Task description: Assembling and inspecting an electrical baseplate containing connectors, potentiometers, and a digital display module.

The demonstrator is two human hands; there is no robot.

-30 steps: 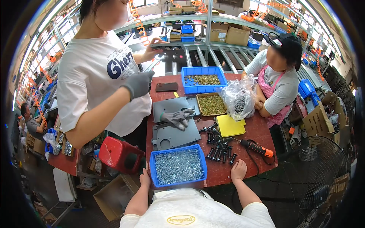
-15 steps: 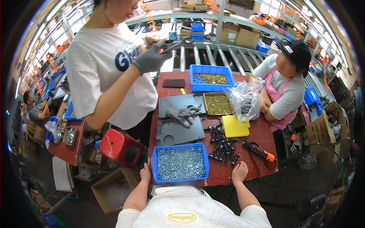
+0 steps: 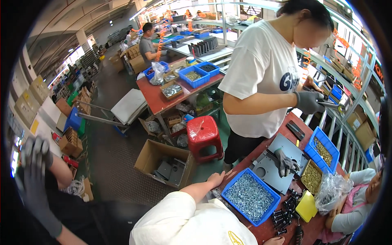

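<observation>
Left hand (image 3: pixel 216 179) rests at the near left corner of the red worktop (image 3: pixel 316 226), fingers loosely extended, nothing visible in its grasp. Right hand (image 3: pixel 274 241) lies at the near edge, cut off by the lower picture border; whether its fingers are spread or curled, cannot tell. Between them, close to the near edge, sits a blue tray (image 3: pixel 250 196) of small silvery parts, apparently nuts; its long axis runs along that edge, a short end toward the left hand. Placement presumably for easy reach, raised walls likely keeping the parts from scattering. Past the tray's right end, a loose heap of black bolts (image 3: pixel 281 218), shafts pointing various ways, no common axis. A dark-handled tool (image 3: pixel 299 234) lies near the right hand, slim end toward the bolts. Toward the far edge from the tray: grey plates (image 3: pixel 275 181), a grey glove (image 3: pixel 284 164) lying limp across them. Yellow cards (image 3: pixel 306 207) beside the bolts. At the left edge a co-worker stands, gloved hand (image 3: pixel 308 102) closed around a metal tool (image 3: pixel 332 105), clear of the worktop.
</observation>
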